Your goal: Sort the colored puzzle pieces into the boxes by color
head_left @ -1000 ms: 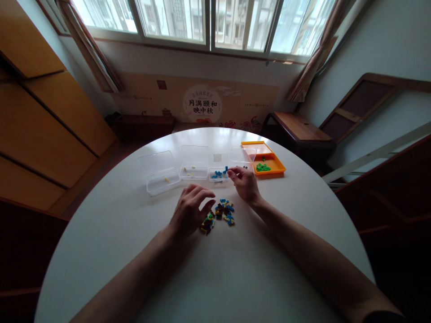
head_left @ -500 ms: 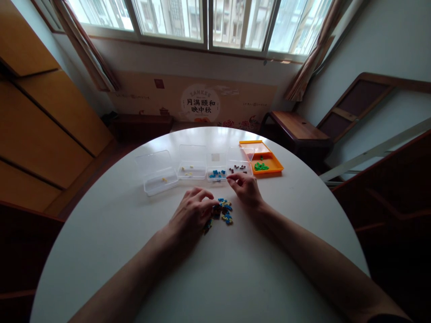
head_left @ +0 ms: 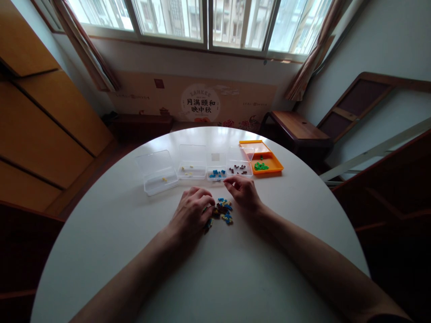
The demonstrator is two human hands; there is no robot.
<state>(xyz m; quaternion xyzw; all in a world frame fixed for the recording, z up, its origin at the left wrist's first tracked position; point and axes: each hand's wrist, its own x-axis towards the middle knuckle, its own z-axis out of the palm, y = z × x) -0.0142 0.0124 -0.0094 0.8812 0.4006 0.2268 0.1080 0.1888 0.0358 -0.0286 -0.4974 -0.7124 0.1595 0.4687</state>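
Observation:
My left hand (head_left: 194, 207) rests at the left side of a small pile of mixed toy bricks (head_left: 226, 208), blue, yellow and dark brown. Its fingers are curled, with thumb and index finger close together at the pile's edge; anything between them is hidden. Just beyond the pile, on the right, my right hand (head_left: 245, 192) has thumb and index finger pinched together. Whatever those fingertips hold is too small to make out. In front of them stands a clear box (head_left: 217, 180) with blue bricks. Dark brown bricks (head_left: 238, 168) lie in the clear box to its right.
Farther left are a clear box (head_left: 201, 176) with a few pale yellow bricks and another clear box (head_left: 153, 190) with a yellow piece. An orange box (head_left: 278, 167) at the right holds green bricks (head_left: 261, 166). All stand open on the round white table (head_left: 215, 278).
My left hand has drawn back slightly left, uncovering more of the pile. My right hand has shifted slightly left and toward me, away from the box of dark brown bricks.

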